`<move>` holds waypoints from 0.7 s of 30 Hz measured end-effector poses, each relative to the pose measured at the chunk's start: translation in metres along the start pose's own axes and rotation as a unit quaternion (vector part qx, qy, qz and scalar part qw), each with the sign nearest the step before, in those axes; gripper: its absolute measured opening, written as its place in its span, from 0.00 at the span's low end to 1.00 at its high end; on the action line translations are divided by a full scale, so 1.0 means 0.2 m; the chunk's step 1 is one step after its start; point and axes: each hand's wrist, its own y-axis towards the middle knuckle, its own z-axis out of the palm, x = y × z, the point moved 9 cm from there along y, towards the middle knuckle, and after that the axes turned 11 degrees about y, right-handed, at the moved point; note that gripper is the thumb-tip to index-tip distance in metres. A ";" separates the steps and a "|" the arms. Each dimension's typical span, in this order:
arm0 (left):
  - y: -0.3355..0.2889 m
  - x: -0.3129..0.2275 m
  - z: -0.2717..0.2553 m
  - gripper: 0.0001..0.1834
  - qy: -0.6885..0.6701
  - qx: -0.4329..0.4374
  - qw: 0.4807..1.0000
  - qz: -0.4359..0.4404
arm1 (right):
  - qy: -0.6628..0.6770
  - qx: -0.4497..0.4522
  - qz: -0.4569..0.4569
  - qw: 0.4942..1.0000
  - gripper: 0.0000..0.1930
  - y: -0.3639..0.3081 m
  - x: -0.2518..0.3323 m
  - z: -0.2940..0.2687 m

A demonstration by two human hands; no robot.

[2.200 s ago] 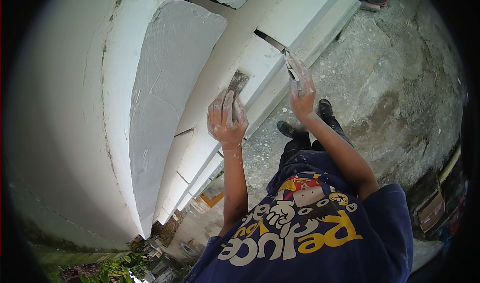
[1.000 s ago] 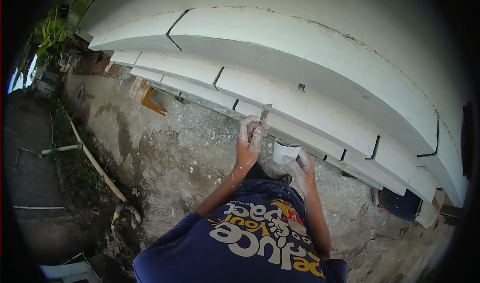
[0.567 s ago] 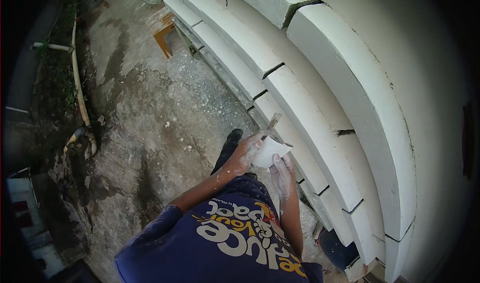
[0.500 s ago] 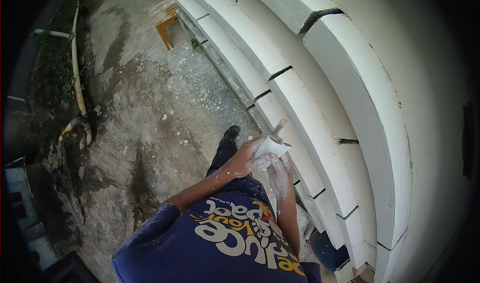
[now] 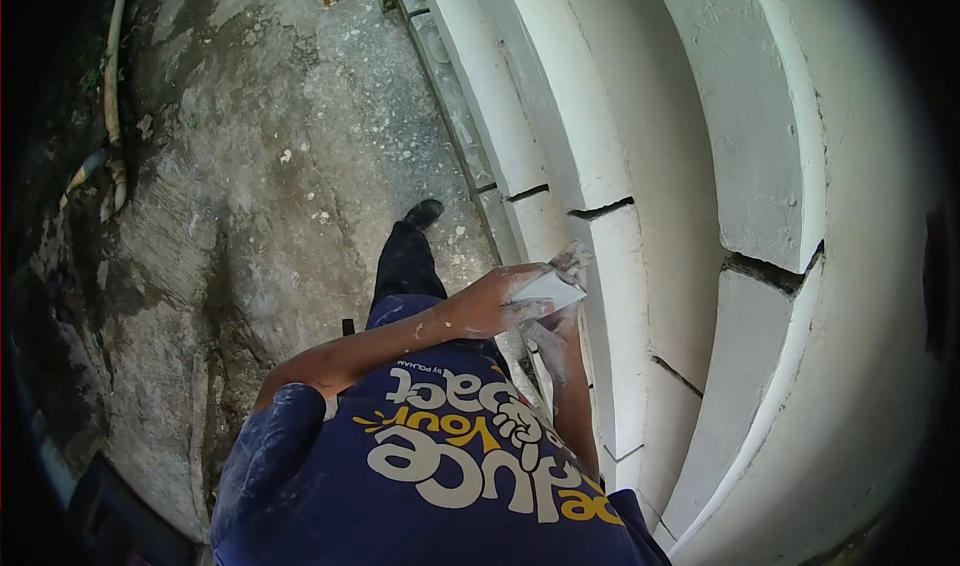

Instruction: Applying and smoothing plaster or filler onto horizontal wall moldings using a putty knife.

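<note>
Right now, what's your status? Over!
Left hand, right hand together at smooth white piece; exact grips hidden. Flat grey blade sticking out. Long white ledge alongside.

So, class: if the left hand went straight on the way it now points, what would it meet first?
Past the white piece at its fingers, the left hand would probably meet the white ledge block to its right, though depth is hard to judge from this view.

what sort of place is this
Probably an outdoor yard or passage beside a building: there is rough, stained grey concrete ground, curved white ledges in stepped rows with dark gaps, and a long, pale, narrow pipe at the left.
</note>
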 end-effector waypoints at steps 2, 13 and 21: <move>0.05 0.04 -0.01 0.20 -0.061 0.043 0.996 -0.055 | -0.116 -0.030 0.043 0.992 0.45 0.01 0.04 -0.04; 0.15 0.03 -0.18 0.20 -0.169 -0.138 0.976 0.026 | -0.212 -0.081 -0.013 0.974 0.32 -0.06 0.30 -0.18; 0.20 0.24 -0.19 0.23 0.094 -0.231 0.966 0.069 | -0.262 -0.077 -0.155 0.949 0.27 -0.18 0.38 -0.40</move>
